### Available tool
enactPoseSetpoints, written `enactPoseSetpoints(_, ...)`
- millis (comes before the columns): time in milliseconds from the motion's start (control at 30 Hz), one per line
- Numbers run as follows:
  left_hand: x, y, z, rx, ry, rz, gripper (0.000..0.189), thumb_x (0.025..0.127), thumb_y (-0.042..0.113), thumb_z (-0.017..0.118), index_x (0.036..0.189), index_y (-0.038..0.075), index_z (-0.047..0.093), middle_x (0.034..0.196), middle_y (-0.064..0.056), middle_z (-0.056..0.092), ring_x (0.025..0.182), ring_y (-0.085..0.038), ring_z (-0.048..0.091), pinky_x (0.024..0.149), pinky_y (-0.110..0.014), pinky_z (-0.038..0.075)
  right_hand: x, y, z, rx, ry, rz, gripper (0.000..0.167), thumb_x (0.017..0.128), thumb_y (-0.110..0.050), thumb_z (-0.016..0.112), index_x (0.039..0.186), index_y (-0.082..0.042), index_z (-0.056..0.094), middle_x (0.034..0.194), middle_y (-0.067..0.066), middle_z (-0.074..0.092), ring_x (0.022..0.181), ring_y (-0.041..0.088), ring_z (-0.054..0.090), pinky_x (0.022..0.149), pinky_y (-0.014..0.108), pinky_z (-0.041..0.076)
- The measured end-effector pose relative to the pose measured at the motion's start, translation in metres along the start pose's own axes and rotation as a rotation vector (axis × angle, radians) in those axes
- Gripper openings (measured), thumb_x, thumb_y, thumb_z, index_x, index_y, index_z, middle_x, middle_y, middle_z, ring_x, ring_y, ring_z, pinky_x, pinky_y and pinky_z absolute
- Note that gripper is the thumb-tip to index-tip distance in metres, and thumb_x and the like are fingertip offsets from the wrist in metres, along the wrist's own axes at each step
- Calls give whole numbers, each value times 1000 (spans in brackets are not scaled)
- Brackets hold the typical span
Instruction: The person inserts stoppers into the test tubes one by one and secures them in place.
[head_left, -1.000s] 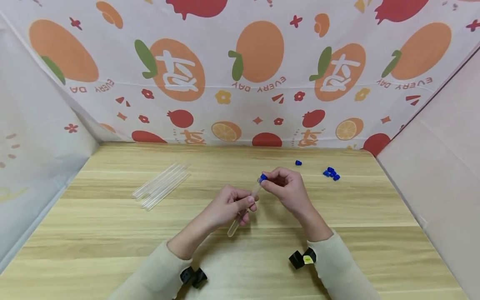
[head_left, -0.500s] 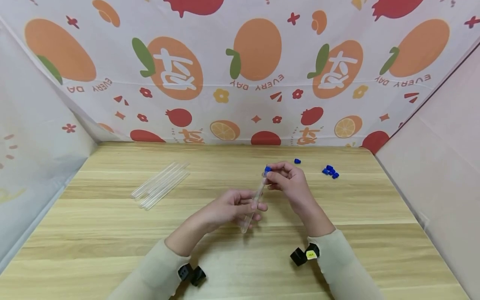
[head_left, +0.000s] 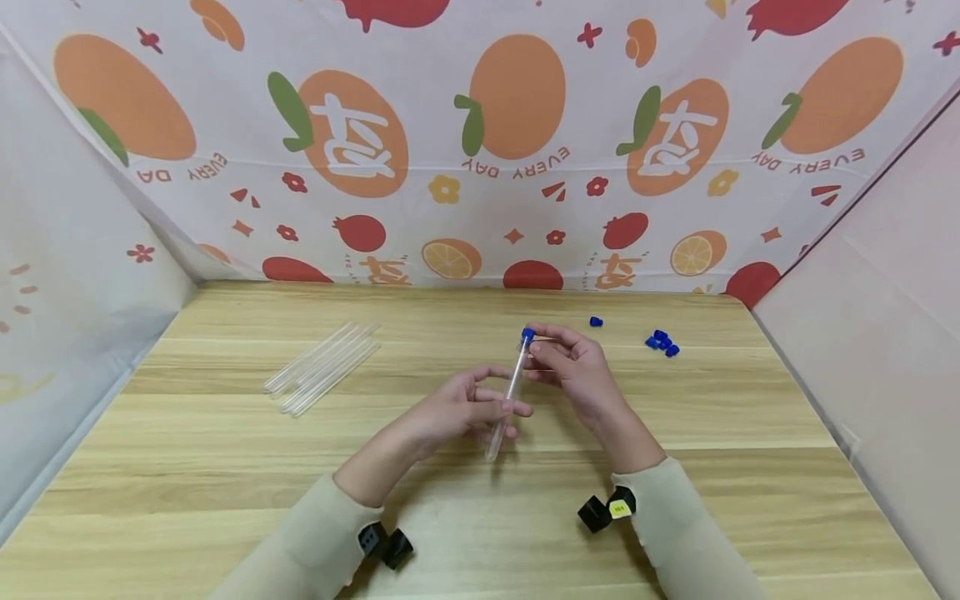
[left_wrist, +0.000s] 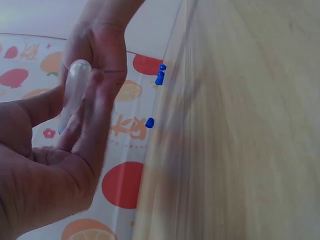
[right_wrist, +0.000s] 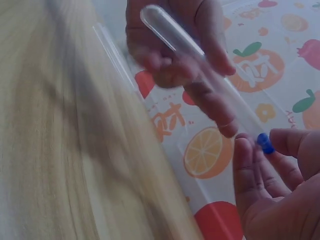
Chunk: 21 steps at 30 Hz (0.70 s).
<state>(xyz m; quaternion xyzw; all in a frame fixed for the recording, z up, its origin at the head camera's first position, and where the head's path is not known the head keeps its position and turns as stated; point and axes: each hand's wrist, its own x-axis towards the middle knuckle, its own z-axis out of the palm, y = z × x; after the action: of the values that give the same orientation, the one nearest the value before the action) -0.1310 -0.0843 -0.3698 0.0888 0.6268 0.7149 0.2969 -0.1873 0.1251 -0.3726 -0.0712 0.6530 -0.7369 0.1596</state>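
A clear test tube (head_left: pixel 514 379) slants upward over the table, its rounded end low and toward the person. My left hand (head_left: pixel 453 412) holds it at mid-length between thumb and fingers, with some fingers spread. At its upper end sits a blue stopper (head_left: pixel 528 334), seated in the mouth. My right hand (head_left: pixel 581 367) pinches this end, the index fingertip at the top of the stopper and the thumb beside it. In the right wrist view the thumb meets the blue stopper (right_wrist: pixel 265 143). The left wrist view shows the tube's rounded end (left_wrist: pixel 80 70) pointing at the camera.
Several clear test tubes (head_left: pixel 322 371) lie side by side at the left on the wooden table (head_left: pixel 187 467). At the back right lies a small cluster of blue stoppers (head_left: pixel 662 342), with a single blue stopper (head_left: pixel 596 322) to its left. A patterned cloth (head_left: pixel 517 208) hangs behind.
The tube has swung more upright, its lower end moving right and slightly up. Some left fingers have loosened and spread. The right hand has shifted slightly up with the stopper.
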Motion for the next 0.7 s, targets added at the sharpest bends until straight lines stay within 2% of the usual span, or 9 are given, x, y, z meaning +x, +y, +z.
enactPoseSetpoints(100, 1, -2, -6, 24, 39, 4, 51, 101, 11, 58, 146, 8, 35, 122, -17, 70, 99, -33, 70, 74, -36, 60, -1, -1, 0, -26, -42, 15, 41, 101, -16, 60, 141, -16, 54, 118, 14, 69, 97, 22, 71, 86, 34, 59)
enactPoseSetpoints(200, 3, -5, -14, 15, 92, -8, 51, 101, 9, 58, 146, 8, 35, 127, -21, 65, 104, -38, 68, 75, -40, 61, -2, 0, 1, -44, -90, 49, 46, 102, -16, 58, 146, -18, 47, 128, 24, 62, 100, 25, 69, 90, 35, 58)
enactPoseSetpoints(267, 4, -7, -19, 14, 134, -18, 51, 99, 7, 59, 145, 7, 37, 127, -25, 63, 102, -37, 68, 75, -41, 61, -2, 2, 2, -47, -131, 88, 48, 101, -16, 57, 148, -16, 45, 132, 28, 57, 102, 26, 68, 92, 38, 57)
enactPoseSetpoints(367, 5, -9, -24, 17, 174, -32, 51, 97, 5, 61, 143, 5, 39, 123, -26, 59, 97, -31, 66, 76, -42, 61, -1, 6, 5, -57, -206, 153, 49, 102, -15, 55, 149, -12, 43, 133, 26, 57, 104, 27, 67, 96, 42, 55)
enactPoseSetpoints(533, 6, -12, -28, -15, 148, -70, 49, 100, 5, 56, 145, 4, 37, 124, -22, 55, 101, -31, 64, 82, -47, 60, 1, 14, 9, -81, -281, 207, 47, 101, -10, 51, 148, -11, 44, 131, 19, 59, 106, 28, 67, 96, 46, 55)
enactPoseSetpoints(700, 5, -13, -31, -19, 83, -107, 48, 104, 9, 49, 148, 0, 33, 128, -28, 54, 104, -33, 65, 85, -46, 59, 2, 21, 8, -82, -312, 232, 51, 100, -7, 50, 150, -8, 40, 132, 21, 58, 108, 30, 66, 94, 44, 56)
